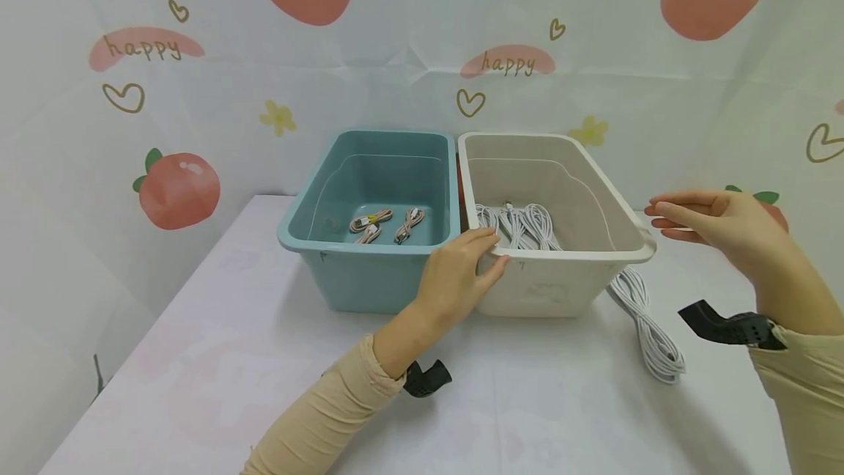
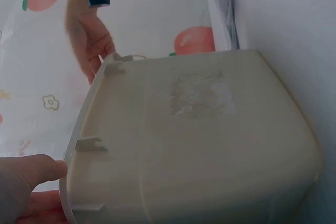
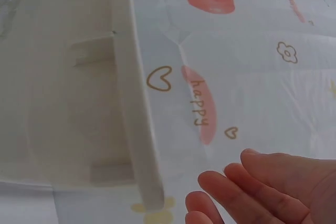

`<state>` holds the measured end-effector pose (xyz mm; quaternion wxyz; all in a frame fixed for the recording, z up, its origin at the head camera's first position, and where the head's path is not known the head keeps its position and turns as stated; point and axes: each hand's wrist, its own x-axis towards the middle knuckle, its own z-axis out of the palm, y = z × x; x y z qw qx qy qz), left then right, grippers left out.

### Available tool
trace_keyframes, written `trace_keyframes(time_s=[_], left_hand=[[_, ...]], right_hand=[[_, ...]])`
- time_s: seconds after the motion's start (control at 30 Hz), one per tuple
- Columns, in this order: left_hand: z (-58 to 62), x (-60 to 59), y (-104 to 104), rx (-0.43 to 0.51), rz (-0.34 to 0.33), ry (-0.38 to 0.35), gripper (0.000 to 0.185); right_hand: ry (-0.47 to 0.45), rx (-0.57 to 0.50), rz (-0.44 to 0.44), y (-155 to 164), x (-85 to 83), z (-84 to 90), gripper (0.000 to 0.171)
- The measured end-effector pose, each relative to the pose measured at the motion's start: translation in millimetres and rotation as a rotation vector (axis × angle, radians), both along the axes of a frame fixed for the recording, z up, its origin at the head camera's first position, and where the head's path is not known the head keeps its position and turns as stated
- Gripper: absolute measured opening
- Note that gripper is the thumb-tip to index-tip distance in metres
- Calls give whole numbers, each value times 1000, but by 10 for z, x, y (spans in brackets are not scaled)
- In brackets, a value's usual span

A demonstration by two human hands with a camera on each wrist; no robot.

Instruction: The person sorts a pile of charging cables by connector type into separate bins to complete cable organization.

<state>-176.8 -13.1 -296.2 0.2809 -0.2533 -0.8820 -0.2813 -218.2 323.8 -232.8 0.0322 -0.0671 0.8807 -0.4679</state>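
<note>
My left hand (image 1: 457,270) grips the near left corner of a cream plastic bin (image 1: 550,281), thumb outside and fingers over the rim. In the left wrist view the thumb (image 2: 50,169) presses the rim from below. Bundled white cables (image 1: 527,226) lie inside that bin. Off its right side my right hand (image 1: 719,218) is in the air, holding nothing, fingers (image 3: 231,195) loosely extended and apart from the rim. A teal bin (image 1: 369,277) stands on the left with several small beige cables (image 1: 410,224) at its bottom.
A long coiled white cable (image 1: 649,336) lies on the white-covered table (image 1: 527,402), right of the cream bin. Behind the bins hangs a white backdrop (image 1: 395,86) printed with fruit and hearts. The two bins stand side by side near it.
</note>
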Motion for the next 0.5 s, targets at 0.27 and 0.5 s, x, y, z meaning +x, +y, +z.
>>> trace_keyframes(time_s=[0.27, 0.5], left_hand=[[0, -2, 1, -8, -3, -2, 29], [-5, -6, -2, -4, 0, 1, 28]], right_hand=[[119, -377, 132, 208, 57, -294, 29], [38, -354, 99, 393, 103, -635, 32]])
